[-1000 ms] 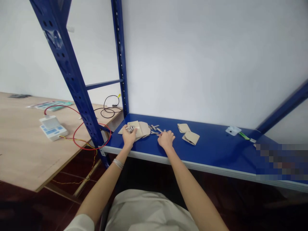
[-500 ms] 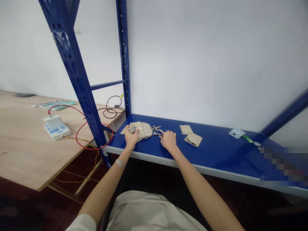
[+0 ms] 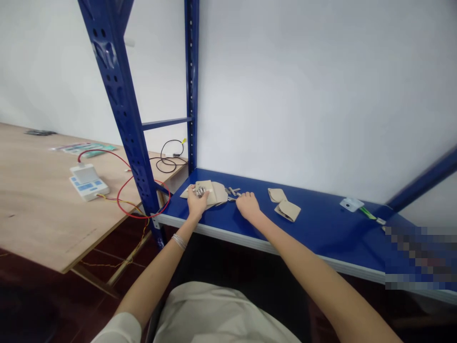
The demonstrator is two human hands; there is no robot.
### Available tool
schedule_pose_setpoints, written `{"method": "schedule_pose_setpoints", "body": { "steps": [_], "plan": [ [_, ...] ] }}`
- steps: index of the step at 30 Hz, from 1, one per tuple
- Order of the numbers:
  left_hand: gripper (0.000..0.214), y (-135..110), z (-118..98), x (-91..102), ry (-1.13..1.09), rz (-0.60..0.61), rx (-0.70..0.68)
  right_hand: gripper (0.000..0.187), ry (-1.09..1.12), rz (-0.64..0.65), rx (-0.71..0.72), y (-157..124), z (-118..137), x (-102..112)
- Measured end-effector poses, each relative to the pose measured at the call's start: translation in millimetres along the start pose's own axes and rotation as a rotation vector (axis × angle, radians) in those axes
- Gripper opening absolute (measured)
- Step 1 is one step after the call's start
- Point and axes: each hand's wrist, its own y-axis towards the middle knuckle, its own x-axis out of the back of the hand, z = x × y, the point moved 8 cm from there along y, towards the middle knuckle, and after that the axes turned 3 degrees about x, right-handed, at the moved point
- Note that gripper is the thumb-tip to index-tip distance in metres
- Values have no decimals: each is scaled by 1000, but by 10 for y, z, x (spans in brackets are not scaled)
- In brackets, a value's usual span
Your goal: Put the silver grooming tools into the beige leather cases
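Observation:
My left hand (image 3: 197, 206) is closed around several shiny metal pieces (image 3: 201, 191), held over a beige envelope-like pouch (image 3: 217, 192) with its flap spread out. What exactly the pieces are is too small to tell. Just right of the pouch, my right hand (image 3: 249, 206) has its fingers drawn together at a small loose pile of metal pieces (image 3: 233, 192) on the blue shelf (image 3: 317, 224). A small metal piece (image 3: 239, 194) shows at its fingertips. Two more beige pouches, a rear one (image 3: 277, 194) and a front one (image 3: 288, 210), lie to the right of that hand.
A blue perforated post (image 3: 123, 109) rises at the shelf's left end. Beyond it, a wooden table (image 3: 39, 200) bears a white device (image 3: 87, 183) with a looping red cable (image 3: 119, 200). Toward the shelf's right end lies a pale item (image 3: 352, 205) with a green strip.
The view has shifted slightly, moving the post and table to the right in the picture. Both hands stay at nearly the same places on the shelf, with small finger movements.

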Motion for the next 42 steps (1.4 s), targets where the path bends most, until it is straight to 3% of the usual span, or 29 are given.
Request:
{"method": "schedule_pose_setpoints", "body": {
  "steps": [8, 18, 28, 33, 38, 42],
  "plan": [
    [52, -22, -43, 19, 41, -11, 32, 32, 190, 189, -148, 209, -253, -168],
    [52, -47, -74, 14, 38, -3, 32, 24, 330, 206, -210, 184, -325, -188],
    [51, 0, -1, -22, 31, 31, 4, 14, 703, -194, -270, 182, -704, -95],
    [53, -21, 4, -118, -22, 140, 9, 12, 1154, -394, -325, 156, -808, 4],
    [52, -81, -60, -237, -81, 277, 11, 23, 1516, -530, -316, 186, -653, 80],
    [50, -131, -107, -299, -44, 360, 5, 19, 1431, -588, -265, 227, -462, 127]
  ]
}}
